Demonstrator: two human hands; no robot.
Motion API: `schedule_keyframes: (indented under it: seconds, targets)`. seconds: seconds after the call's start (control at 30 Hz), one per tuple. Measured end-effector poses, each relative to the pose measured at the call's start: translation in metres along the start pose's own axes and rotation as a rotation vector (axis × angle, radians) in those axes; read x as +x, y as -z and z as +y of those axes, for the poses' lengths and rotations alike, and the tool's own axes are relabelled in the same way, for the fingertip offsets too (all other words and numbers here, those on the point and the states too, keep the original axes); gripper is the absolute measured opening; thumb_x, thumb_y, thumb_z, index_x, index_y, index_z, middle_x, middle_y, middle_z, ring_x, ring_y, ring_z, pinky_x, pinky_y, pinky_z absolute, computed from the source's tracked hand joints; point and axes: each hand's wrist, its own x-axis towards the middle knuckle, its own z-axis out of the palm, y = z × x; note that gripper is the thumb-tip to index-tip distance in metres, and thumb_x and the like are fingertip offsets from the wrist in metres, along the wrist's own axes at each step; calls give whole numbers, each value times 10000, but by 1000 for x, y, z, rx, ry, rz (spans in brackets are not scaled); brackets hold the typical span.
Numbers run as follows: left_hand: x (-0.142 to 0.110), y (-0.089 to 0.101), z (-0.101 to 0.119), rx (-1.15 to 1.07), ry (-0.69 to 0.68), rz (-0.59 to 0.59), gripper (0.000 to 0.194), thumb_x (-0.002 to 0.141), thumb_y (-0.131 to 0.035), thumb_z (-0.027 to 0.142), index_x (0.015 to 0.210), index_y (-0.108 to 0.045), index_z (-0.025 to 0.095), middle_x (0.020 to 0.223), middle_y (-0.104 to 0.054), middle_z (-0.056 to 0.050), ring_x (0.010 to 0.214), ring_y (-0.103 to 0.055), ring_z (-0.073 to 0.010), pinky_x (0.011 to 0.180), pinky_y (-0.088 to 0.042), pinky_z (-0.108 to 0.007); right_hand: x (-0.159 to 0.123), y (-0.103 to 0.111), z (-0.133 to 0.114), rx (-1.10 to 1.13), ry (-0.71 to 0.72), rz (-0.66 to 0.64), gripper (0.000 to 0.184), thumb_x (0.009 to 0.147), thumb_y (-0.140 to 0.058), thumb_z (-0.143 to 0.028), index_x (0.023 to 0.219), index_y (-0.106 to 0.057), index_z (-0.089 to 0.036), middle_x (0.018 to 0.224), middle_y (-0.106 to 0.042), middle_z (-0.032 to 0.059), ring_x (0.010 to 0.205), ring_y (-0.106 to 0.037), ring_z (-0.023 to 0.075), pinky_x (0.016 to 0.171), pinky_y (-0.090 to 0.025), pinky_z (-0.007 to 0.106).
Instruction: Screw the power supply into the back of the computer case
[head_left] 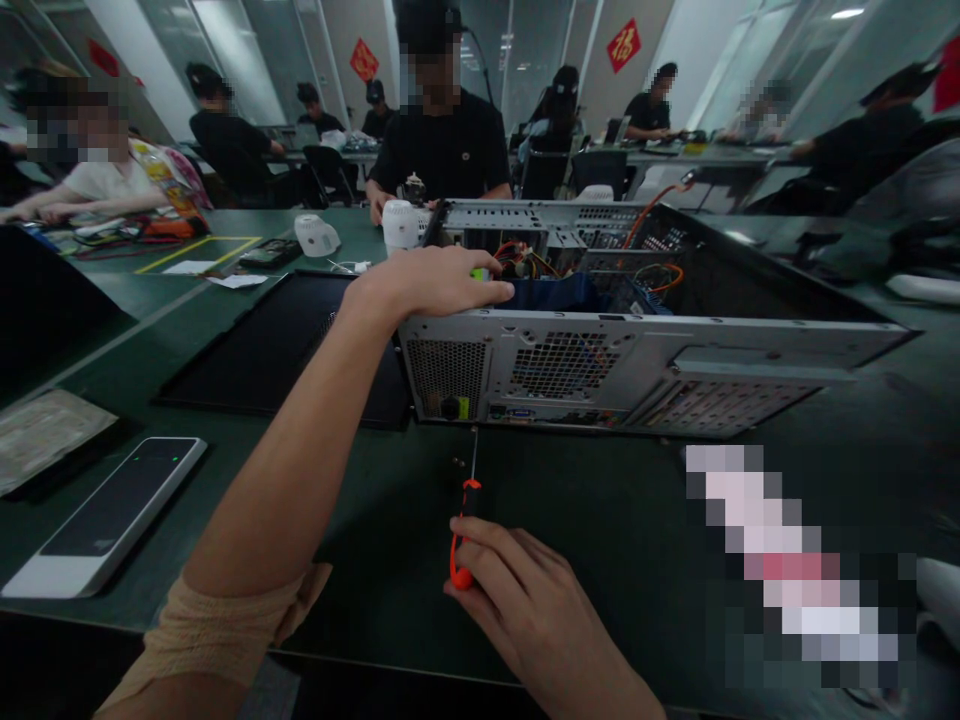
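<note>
An opened computer case (645, 350) lies on its side, its vented back panel facing me. My left hand (442, 280) rests over the case's top near corner, fingers stretched out and apart above the inside. Below it, my right hand (517, 590) is closed round the handle of a red and black screwdriver (471, 492). The screwdriver's thin shaft points away from me, its tip at the lower edge of the back panel. Small screws (459, 462) lie just left of the shaft. Coloured wires (525, 258) show inside the case.
A black side panel (277, 340) lies left of the case. Nearer are a white-and-black device (112, 520) and a wrapped packet (52, 430). White fans (401, 225) stand behind, where a person in black (450, 140) works across the table. A blurred-out object (787, 560) is at right.
</note>
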Motion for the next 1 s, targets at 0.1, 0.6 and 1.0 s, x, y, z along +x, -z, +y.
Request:
schedule_keyframes:
  seconds: [0.1,0.6,1.0]
  targets:
    - [1,0,-1,-1,-12,-13,840,936,-333,779,1627,-456,316,1640,-524,-29,1433,-554,-335,1209,-392,-463,0,1,0,0,2,-1,95,1054,-613,-177,1142,-645,-193,1237,-764,92,981,-767,189,867,-649,323]
    - [3,-1,-2,5,-9,-18,850,933,-337,784,1621,-465,303,1632,-531,-35,1425,-561,-333,1207,-395,-452,-3,1,0,-10,-7,32,135,1053,-632,-181,1186,-656,-191,1112,-771,52,933,-739,169,843,-594,312]
    - [-1,1,2,-3,33,-13,812,929,-384,779,1614,-473,352,1631,-538,-9,1458,-511,-403,1248,-337,-513,-6,2,0,-61,22,82,119,1077,-571,-188,1090,-689,-188,1097,-745,85,892,-677,175,760,-589,299]
